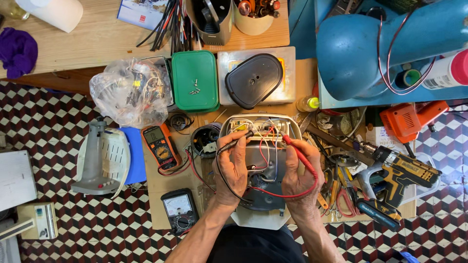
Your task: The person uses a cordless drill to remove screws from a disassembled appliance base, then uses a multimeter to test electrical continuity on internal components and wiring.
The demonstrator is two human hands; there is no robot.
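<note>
- Our left hand (233,163) has its grip closed around a black test probe (234,140).
- Our right hand (298,168) has its grip closed around a red test probe (292,146).
- Both tips reach into the wiring of an opened white appliance (258,160) between our hands.
- An orange multimeter (161,146) lies left on the desk (156,187).

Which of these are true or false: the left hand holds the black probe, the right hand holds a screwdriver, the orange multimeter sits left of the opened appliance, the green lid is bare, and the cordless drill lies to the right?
1. The left hand holds the black probe. True.
2. The right hand holds a screwdriver. False: it holds the red probe.
3. The orange multimeter sits left of the opened appliance. True.
4. The green lid is bare. False: a few small screws lie on it.
5. The cordless drill lies to the right. True.
</note>
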